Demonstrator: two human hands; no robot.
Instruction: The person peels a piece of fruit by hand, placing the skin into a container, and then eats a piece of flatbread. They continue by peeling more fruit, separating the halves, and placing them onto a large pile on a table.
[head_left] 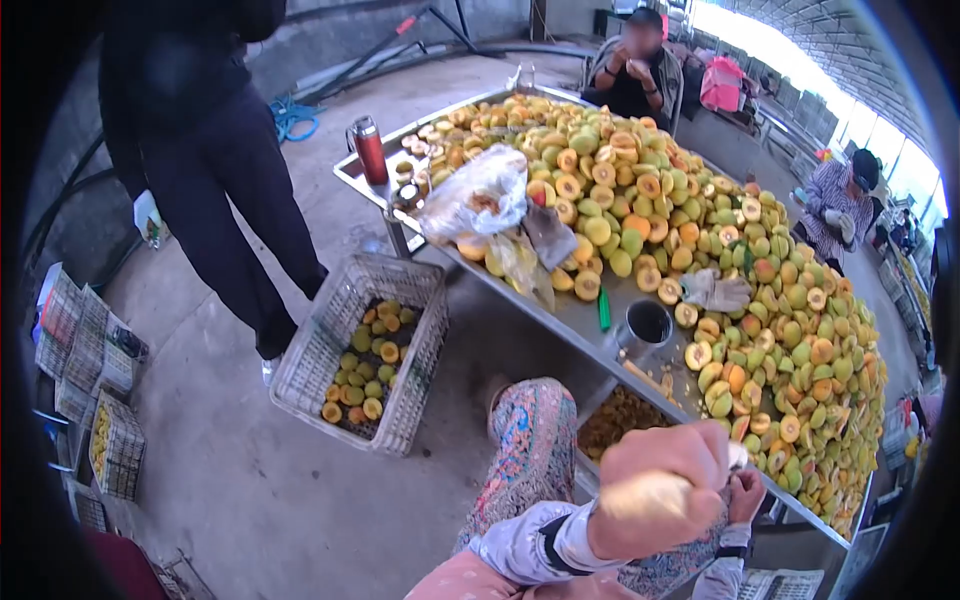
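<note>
My left hand (655,488) is at the bottom of the view, closed in a fist around a pale yellow fruit piece (643,496) that is blurred. My right hand (746,494) is curled right beside it, touching it. A small pale tool tip (737,456) sticks up between the two hands, apparently held by the right one. Both hands hover over the near edge of a long metal table (575,318) piled with halved yellow-green and orange peaches (760,330). My patterned trouser leg (530,445) is below them.
A metal cup (648,325), a green marker (604,310), grey gloves (718,292), plastic bags (480,195) and a red flask (370,150) lie on the table. A wire crate (365,350) of fruit stands on the floor. One person stands at the left; two more sit at the far side.
</note>
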